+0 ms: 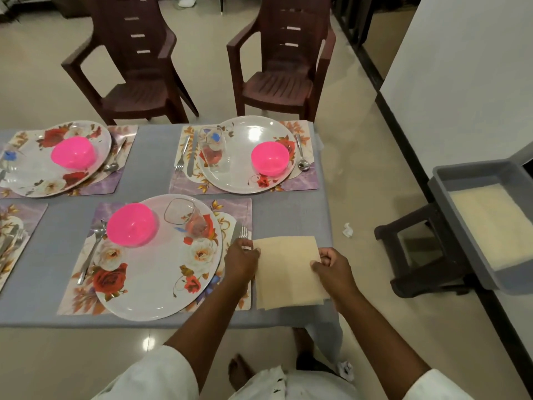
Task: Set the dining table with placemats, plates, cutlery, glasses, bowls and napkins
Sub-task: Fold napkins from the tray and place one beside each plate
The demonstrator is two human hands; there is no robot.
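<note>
A cream paper napkin (285,269) lies on the grey tablecloth (153,160) just right of the near placemat (230,209). My left hand (240,262) pinches its left edge and my right hand (331,268) pinches its right edge. The near setting has a floral plate (155,278), a pink bowl (131,223), an overturned glass (187,216), a spoon (92,249) on the left and a fork (243,232) beside my left hand. The far right setting shows a plate (245,174), pink bowl (269,157), glass (212,148), fork (181,158), knife (191,157) and spoon (301,154).
A third setting with a pink bowl (73,153) sits at the far left. Two brown plastic chairs (135,62) (281,62) stand behind the table. At the right, a grey tray (473,180) holding more napkins rests on a dark stool (418,255). Crumpled paper (347,230) lies on the floor.
</note>
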